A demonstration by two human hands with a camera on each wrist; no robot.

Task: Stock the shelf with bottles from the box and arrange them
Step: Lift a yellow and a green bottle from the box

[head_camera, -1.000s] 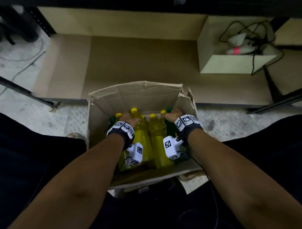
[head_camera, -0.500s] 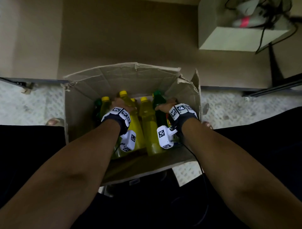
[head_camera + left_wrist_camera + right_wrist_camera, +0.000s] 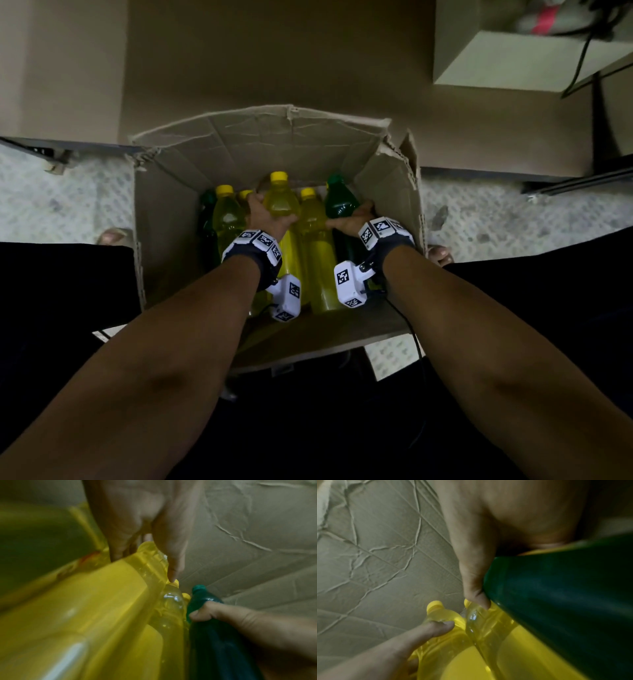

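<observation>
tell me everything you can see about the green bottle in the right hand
The green bottle is dark green see-through plastic with a green screw cap, standing roughly upright at the right side of the cardboard box. The right hand grips its shoulder, thumb across the front. A yellow bottle presses against its left side. Its base is hidden.

Yellow bottles (image 3: 310,246) and green bottles (image 3: 337,205) (capped) fill the cardboard box (image 3: 164,219).

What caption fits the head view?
Left hand grips a yellow bottle, right hand a green bottle, inside the cardboard box.
</observation>
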